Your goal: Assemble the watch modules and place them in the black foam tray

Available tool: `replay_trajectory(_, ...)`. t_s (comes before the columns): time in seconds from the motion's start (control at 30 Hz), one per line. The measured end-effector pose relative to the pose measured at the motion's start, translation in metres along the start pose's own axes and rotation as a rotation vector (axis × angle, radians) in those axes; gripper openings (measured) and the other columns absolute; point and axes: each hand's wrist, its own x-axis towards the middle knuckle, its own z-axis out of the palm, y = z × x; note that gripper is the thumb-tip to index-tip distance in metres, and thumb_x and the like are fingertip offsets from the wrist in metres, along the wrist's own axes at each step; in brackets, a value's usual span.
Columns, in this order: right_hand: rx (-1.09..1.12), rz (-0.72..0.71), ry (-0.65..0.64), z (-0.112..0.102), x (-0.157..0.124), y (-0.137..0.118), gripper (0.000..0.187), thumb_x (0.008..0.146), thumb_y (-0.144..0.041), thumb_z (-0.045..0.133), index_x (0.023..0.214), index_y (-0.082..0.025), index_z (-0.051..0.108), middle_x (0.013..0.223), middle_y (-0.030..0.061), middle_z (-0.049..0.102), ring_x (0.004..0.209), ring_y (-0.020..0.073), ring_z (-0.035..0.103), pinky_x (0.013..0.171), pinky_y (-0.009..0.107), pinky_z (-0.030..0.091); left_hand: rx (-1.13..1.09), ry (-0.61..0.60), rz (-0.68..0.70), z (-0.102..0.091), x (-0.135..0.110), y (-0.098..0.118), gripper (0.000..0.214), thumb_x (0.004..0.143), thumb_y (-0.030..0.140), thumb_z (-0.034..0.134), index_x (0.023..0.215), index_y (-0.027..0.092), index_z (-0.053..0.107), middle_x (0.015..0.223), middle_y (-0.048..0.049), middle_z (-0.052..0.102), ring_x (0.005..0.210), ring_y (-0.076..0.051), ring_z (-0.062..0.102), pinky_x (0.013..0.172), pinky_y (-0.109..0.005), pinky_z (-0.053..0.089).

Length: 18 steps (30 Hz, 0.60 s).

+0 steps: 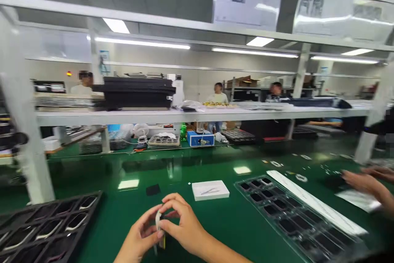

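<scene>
Low in the middle of the head view, my left hand (140, 232) and my right hand (181, 222) meet over the green table (234, 218). Both pinch a small white curved part (158, 218), held upright between the fingertips. My right thumb and forefinger close on its upper edge, while my left fingers grip it from below. A dark bit shows beneath the part, too blurred to name.
A black tray (46, 226) with curved white parts lies at the lower left. A small white box (210, 189) sits ahead, a black compartment tray (289, 213) and white strip (317, 203) to the right. Another person's hands (366, 183) work at the far right. Shelf and people stand behind.
</scene>
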Motion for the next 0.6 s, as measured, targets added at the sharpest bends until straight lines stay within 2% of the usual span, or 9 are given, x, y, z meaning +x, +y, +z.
replay_trajectory(0.17, -0.077, 0.031, 0.071, -0.008, 0.026, 0.04, 0.016, 0.073, -0.014, 0.06, 0.087, -0.021, 0.062, 0.1, 0.0024, 0.055, 0.095, 0.0152, 0.057, 0.077, 0.026, 0.049, 0.015, 0.03, -0.13, 0.001, 0.039, 0.016, 0.053, 0.056, 0.029, 0.079, 0.105, 0.02, 0.063, 0.112, -0.0087, 0.063, 0.105, -0.027, 0.057, 0.082, -0.03, 0.05)
replay_trajectory(0.27, -0.128, 0.067, 0.081, -0.011, 0.038, 0.068, 0.012, 0.074, -0.014, 0.06, 0.084, -0.02, 0.063, 0.092, 0.0009, 0.057, 0.086, 0.0139, 0.058, 0.074, 0.025, 0.048, -0.005, 0.001, -0.196, -0.003, 0.066, 0.014, 0.052, 0.06, 0.027, 0.078, 0.109, 0.02, 0.06, 0.112, -0.0076, 0.063, 0.107, -0.024, 0.056, 0.086, -0.029, 0.049)
replay_trajectory(0.4, -0.087, 0.126, 0.122, -0.011, 0.039, 0.097, 0.011, 0.073, -0.015, 0.061, 0.082, -0.019, 0.065, 0.089, 0.001, 0.059, 0.082, 0.0135, 0.059, 0.073, 0.025, 0.047, 0.004, 0.022, -0.174, -0.008, 0.087, -0.008, 0.055, 0.057, 0.031, 0.079, 0.107, 0.019, 0.061, 0.107, -0.0091, 0.065, 0.106, -0.026, 0.057, 0.083, -0.029, 0.051)
replay_trajectory(0.6, 0.077, 0.195, 0.137, -0.004, 0.026, 0.118, 0.014, 0.067, -0.017, 0.068, 0.08, -0.019, 0.067, 0.09, 0.001, 0.058, 0.076, 0.0118, 0.059, 0.067, 0.022, 0.048, 0.043, 0.061, -0.094, -0.022, 0.088, -0.044, 0.054, 0.041, 0.03, 0.085, 0.09, 0.019, 0.067, 0.094, -0.0097, 0.069, 0.084, -0.031, 0.065, 0.069, -0.033, 0.054)
